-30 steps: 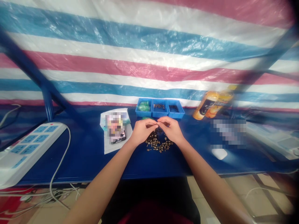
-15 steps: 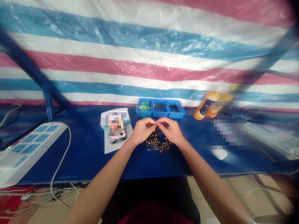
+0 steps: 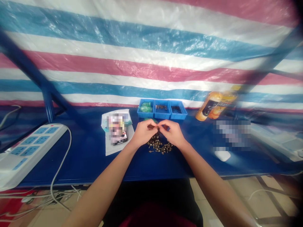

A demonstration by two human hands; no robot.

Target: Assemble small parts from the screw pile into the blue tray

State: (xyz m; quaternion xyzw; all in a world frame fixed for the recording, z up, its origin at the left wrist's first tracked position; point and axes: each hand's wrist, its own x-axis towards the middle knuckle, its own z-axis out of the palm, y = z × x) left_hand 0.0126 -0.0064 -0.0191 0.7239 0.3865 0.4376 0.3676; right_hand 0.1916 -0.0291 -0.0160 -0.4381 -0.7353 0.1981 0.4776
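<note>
My left hand point(image 3: 143, 133) and my right hand point(image 3: 173, 132) meet fingertip to fingertip above a heap of small brass-coloured metal parts point(image 3: 159, 146) on the blue table point(image 3: 90, 160). Both hands are closed in a pinch around something tiny between them, too small to name. Behind the hands stand three joined blue bins point(image 3: 162, 109): the left one holds green pieces, the middle one brassy parts, the right one dark parts.
A phone point(image 3: 119, 137) lies on white paper point(image 3: 111, 148) left of my hands. A white power strip point(image 3: 26, 149) with its cable sits far left. Two orange bottles point(image 3: 214, 105) lie at the back right, a white mouse-like object point(image 3: 222, 155) lies nearer. Striped tarpaulin hangs behind.
Both hands stay pinched together over the heap, shifting only slightly left; the fingers work a little. Nothing else has moved.
</note>
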